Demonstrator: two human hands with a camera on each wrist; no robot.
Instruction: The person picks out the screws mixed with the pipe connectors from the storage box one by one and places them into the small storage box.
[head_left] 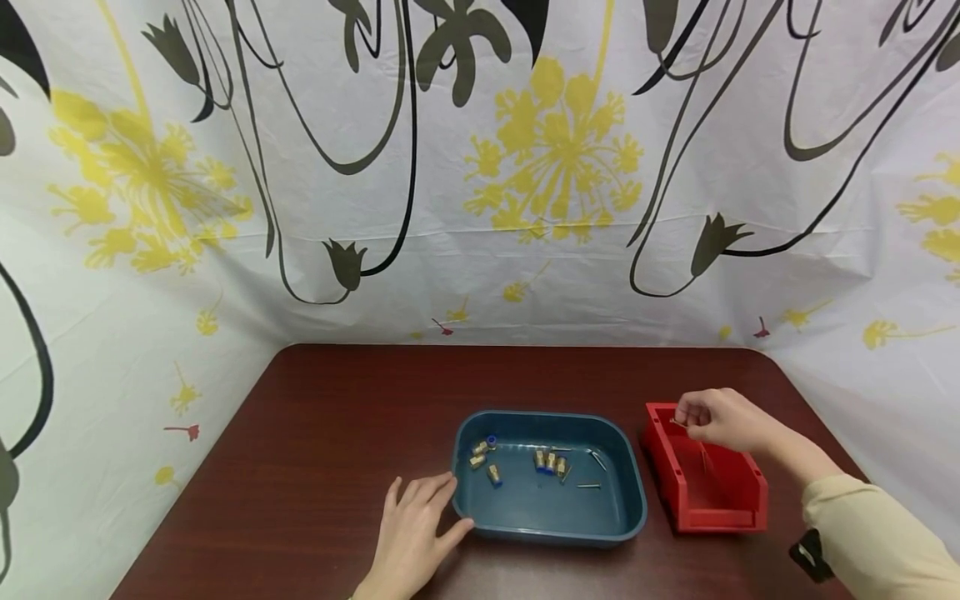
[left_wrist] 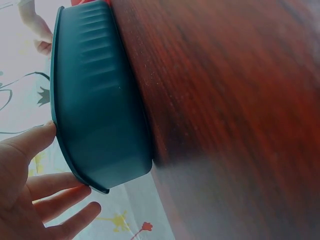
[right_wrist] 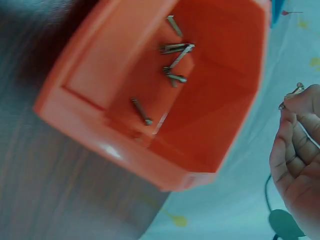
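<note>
My right hand point(head_left: 722, 417) is raised over the far end of a red bin point(head_left: 723, 523), pinching a small metal screw point(right_wrist: 298, 89) between thumb and fingertips. Whether it holds more than one is hard to tell. Inside the bin lie several loose screws point(right_wrist: 178, 59), seen in the right wrist view. My left hand point(head_left: 412, 525) rests against the left side of a blue tub point(head_left: 551, 533), thumb and fingers spread and touching its rim. The tub holds several brass fittings point(head_left: 493, 475) with blue ends and several screws point(head_left: 588, 486).
Both containers stand side by side on a dark reddish-brown table point(head_left: 300, 467). Behind it hangs a white cloth point(head_left: 420, 217) printed with yellow and grey plants.
</note>
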